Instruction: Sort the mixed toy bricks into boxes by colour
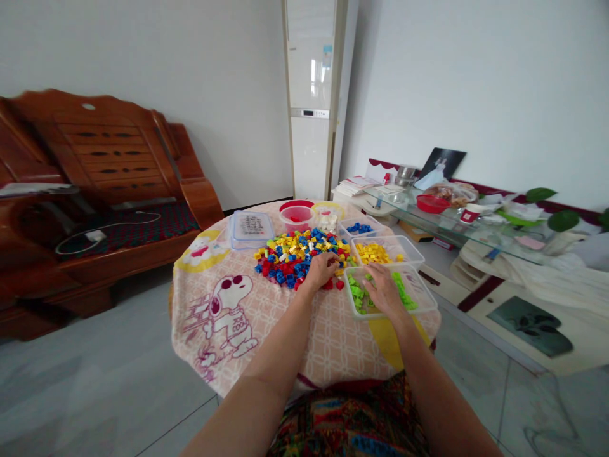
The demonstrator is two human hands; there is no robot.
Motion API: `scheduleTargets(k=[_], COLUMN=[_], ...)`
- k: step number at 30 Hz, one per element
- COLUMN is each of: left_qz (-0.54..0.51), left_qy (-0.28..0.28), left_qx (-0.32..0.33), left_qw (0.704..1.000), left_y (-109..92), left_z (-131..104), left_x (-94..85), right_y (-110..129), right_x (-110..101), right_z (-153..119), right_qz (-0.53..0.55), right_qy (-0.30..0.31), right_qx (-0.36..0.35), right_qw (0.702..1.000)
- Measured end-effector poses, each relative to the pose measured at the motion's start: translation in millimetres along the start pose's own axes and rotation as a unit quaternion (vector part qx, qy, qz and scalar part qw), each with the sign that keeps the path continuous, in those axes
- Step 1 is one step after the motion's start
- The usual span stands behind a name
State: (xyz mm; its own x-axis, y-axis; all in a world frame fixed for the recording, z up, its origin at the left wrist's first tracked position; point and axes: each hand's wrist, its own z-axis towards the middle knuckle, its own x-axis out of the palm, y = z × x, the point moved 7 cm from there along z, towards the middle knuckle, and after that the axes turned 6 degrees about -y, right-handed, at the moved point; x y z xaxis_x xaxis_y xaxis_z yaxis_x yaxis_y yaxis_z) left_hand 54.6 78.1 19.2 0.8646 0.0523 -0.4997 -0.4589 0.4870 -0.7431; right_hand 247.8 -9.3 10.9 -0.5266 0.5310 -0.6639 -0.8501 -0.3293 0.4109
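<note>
A mixed pile of small plastic building bricks [290, 254], in red, blue, yellow and white, lies in the middle of the round table. At its right edge is my left hand [322, 270], fingers curled together; whatever they pinch is too small to make out. My right hand [384, 291] reaches over a clear box [425, 303], its fingers spread a little above the green bricks [403, 292] inside. Just behind that, yellow bricks [373, 253] fill part of a second clear box [413, 249]. Blue bricks [359, 228] lie in a smaller box farther back.
White bricks [327, 221] sit behind the pile, beside a pink round tub [295, 217] with red bricks. A lidded clear container [251, 230] stands at the back left. A patterned cloth [285, 330] covers the table. A cluttered glass-topped cabinet [457, 222] is at right, a wooden bench [104, 171] at left.
</note>
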Motion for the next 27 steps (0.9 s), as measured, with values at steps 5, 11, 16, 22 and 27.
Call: scheduleTargets(k=[5,11,16,22,27], left_qz=[-0.138,-0.237,-0.166,-0.094,-0.029], left_qy=[-0.022,0.001,0.024,-0.015,-0.020], left_qx=[-0.035,-0.050,0.012,-0.001,-0.040], left_qw=[0.990,0.970,0.986,0.995,0.999], left_y=[2.0,-14.4,-30.6,-11.9,5.4], left_z=[4.0,18.5,23.6,12.2,5.3], left_x=[9.0,43.8,49.8,19.8,-1.0], right_y=[0.3,-0.3,-1.2,-1.7,1.1], right_x=[-0.3,-0.1,1.3,0.9,-0.8], right_z=[0.6,1.2,0.3,-0.5,-0.8], right_qz=[0.005,0.006,-0.009,0.004,0.006], right_qy=[0.003,0.010,0.005,0.004,-0.001], right_qx=[-0.002,0.000,-0.003,0.000,0.000], right_qw=[1.000,1.000,1.000,1.000,1.000])
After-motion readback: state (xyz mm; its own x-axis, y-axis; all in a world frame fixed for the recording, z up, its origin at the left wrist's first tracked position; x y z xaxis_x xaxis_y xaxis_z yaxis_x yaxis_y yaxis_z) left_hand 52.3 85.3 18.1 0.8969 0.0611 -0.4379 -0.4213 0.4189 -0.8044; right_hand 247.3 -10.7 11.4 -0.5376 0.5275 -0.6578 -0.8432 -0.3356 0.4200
